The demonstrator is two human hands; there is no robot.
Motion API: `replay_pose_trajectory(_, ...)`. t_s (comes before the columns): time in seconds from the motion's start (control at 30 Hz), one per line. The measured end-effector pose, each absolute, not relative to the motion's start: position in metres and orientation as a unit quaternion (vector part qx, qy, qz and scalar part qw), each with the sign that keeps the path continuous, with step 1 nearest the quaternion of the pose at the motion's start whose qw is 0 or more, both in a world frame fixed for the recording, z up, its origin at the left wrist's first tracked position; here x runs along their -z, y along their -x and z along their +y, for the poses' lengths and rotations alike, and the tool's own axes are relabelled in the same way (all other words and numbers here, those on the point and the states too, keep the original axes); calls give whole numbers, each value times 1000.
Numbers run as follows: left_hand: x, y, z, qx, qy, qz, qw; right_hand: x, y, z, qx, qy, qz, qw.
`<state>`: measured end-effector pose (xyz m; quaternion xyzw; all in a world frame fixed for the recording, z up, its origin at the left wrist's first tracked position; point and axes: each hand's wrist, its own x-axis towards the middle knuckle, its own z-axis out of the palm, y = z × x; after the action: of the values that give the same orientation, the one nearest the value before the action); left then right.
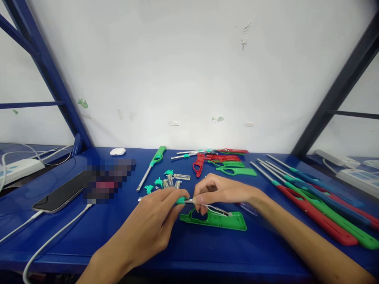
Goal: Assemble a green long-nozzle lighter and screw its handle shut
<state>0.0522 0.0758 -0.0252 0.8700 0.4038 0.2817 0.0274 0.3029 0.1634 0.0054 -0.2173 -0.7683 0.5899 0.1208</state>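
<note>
Above the blue counter (189, 248), the left hand (156, 217) and right hand (222, 193) meet, each grip pinched on the thin metal tube (187, 200) with teal collar, just over the green shell (216, 219); both wrists angle inward.

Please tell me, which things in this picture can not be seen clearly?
- Small teal part, head view: mostly covered by the left hand and right hand.
- Green shell: its top edge is hidden by the right hand.
- Pixelated patch: blurred, contents unreadable.
- Phone: its far end is under that patch.
- Clear pieces: too small to identify.
</note>
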Motion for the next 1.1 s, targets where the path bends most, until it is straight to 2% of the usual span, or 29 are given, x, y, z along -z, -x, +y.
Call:
replay_pose_trajectory(0.23,20,-54,75,-245,-868,423,86,-5,-303,165,-584,214,-773,121)
replay_pose_trajectory(0.47,20,-57,76,-264,-872,408,54,-5,-302,163,-580,218,-777,110)
replay_pose_trajectory(1.1,20,-54,76,-273,-869,409,54,-5,-301,163,-562,209,-793,108)
